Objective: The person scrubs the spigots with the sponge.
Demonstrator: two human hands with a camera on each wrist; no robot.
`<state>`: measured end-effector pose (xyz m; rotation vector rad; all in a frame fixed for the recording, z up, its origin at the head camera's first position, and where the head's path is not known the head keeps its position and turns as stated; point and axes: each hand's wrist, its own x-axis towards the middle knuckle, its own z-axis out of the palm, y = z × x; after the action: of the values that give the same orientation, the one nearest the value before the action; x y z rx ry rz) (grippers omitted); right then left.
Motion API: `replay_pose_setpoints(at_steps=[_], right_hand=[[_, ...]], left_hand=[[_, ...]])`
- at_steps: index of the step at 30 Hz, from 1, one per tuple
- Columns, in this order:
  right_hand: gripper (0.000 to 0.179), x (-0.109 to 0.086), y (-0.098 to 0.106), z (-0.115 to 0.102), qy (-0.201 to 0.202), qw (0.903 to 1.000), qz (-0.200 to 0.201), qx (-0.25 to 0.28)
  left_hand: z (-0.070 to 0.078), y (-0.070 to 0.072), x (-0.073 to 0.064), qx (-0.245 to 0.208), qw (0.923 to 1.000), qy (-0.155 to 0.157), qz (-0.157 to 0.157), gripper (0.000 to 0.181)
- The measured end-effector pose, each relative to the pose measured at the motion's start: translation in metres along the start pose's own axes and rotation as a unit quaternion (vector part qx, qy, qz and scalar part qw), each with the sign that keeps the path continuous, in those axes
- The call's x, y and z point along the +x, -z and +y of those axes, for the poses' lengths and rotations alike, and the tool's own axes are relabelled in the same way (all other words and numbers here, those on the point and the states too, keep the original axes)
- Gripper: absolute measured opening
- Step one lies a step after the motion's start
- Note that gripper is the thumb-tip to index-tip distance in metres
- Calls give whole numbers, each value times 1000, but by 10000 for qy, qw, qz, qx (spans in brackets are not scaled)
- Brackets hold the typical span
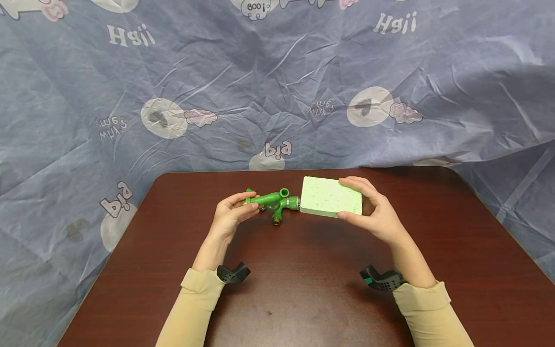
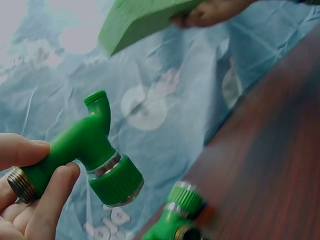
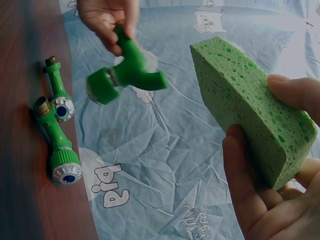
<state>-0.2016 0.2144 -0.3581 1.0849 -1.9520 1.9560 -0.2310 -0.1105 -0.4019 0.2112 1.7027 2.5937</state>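
Note:
In the head view my left hand [image 1: 227, 212] pinches a green tap [image 1: 270, 198] by its threaded inlet end, thumb on one side and fingers on the other. The left wrist view shows this tap's brass thread, ribbed knob and bent spout [image 2: 99, 109] up close. My right hand [image 1: 378, 214] grips a thick light green sponge [image 1: 329, 195] by its right end, between thumb and fingers. Its porous face and one long side show in the right wrist view. Both things are held up above the table, the sponge to the right of the tap.
Two more green taps, a nearer one [image 3: 57, 135] and a farther one [image 3: 54, 82], lie on the dark wooden table [image 1: 295, 279] beyond my hands. A blue printed cloth [image 1: 260, 82] hangs behind the table's far edge. Black straps [image 1: 233, 273] sit on both wrists.

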Motion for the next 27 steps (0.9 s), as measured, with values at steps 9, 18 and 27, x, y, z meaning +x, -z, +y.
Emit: replay_pose_setpoints(at_steps=[9,18,27], right_hand=[[68,0,-7,2,10,9997,-229,-79],[68,0,-13,3,84,9995,-303,61],[68,1,-23,3,102,9990,-380,190]], left_hand=[[5,-22,-11,-67,9975,-332,-626,28],[5,-31,-15,-133,9944,-390,-974,31],[2,-40,-19,104,9932,-17,-1160,38]])
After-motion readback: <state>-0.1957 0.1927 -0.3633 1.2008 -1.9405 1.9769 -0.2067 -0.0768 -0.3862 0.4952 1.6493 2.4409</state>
